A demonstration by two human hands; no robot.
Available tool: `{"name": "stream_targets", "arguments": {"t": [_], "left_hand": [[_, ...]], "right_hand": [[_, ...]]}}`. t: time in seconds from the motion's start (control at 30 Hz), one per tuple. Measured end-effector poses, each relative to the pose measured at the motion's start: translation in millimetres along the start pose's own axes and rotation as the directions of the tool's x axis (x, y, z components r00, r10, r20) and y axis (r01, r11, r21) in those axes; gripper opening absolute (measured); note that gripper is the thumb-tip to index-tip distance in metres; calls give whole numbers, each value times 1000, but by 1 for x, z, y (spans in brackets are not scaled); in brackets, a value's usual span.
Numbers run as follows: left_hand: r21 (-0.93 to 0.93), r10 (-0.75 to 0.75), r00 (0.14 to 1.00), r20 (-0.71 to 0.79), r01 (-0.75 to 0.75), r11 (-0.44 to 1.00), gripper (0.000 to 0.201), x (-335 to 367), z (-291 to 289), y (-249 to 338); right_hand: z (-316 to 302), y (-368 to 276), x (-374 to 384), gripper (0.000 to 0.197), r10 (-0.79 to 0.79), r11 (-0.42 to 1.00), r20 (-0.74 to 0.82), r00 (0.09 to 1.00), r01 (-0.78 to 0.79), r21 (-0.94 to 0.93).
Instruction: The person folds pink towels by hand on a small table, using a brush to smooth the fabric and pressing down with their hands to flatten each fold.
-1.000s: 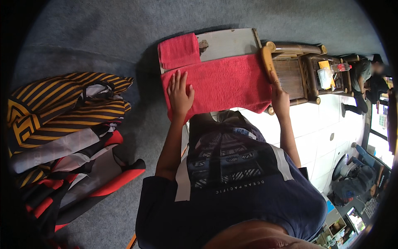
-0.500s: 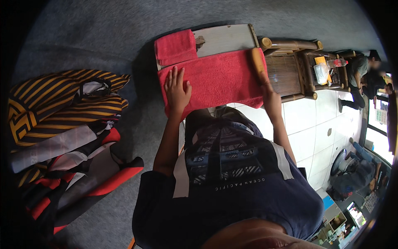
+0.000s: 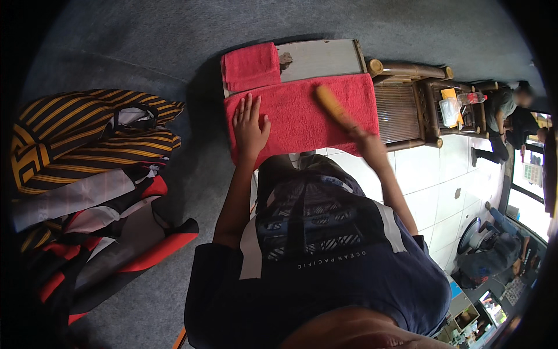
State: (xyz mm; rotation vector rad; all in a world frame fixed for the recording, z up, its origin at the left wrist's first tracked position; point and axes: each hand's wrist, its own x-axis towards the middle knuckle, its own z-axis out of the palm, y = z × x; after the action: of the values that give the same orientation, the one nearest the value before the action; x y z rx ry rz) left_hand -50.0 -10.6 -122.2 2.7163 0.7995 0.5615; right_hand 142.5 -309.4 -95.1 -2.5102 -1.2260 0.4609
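A red towel (image 3: 302, 110) lies spread over a small white-topped table (image 3: 322, 58), its near edge hanging over the front. My left hand (image 3: 251, 129) rests flat on the towel's left part, fingers spread. In my right hand (image 3: 371, 146) is the handle of a long wooden brush (image 3: 331, 104), its rounded back up and its head over the middle of the towel. Its bristles are hidden underneath. A second red towel, folded (image 3: 251, 66), lies at the table's far left corner.
Bamboo seats (image 3: 398, 113) stand right of the table, with a clear plastic pack (image 3: 449, 111) and a bottle (image 3: 472, 99) on one. Striped clothing (image 3: 87, 131) hangs at left. Two people sit at far right, one (image 3: 494, 253) near a desk with a screen (image 3: 493, 305).
My right hand has moved left and nearer to me with the brush, from the towel's right edge to its middle. My left hand stays in place on the towel.
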Motion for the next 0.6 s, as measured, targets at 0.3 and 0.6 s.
{"name": "stream_targets", "arguments": {"t": [0.3,0.6], "left_hand": [[3,19,1000,0,-19,1000,56,1,-1,0],[-29,25,1000,-8,-25,999,54,0,-2,2]], "right_hand": [[-13,-41,16,33,107,991,-119,987,-96,90],[33,-44,-2,53,-59,981,-77,995,72,182]]}}
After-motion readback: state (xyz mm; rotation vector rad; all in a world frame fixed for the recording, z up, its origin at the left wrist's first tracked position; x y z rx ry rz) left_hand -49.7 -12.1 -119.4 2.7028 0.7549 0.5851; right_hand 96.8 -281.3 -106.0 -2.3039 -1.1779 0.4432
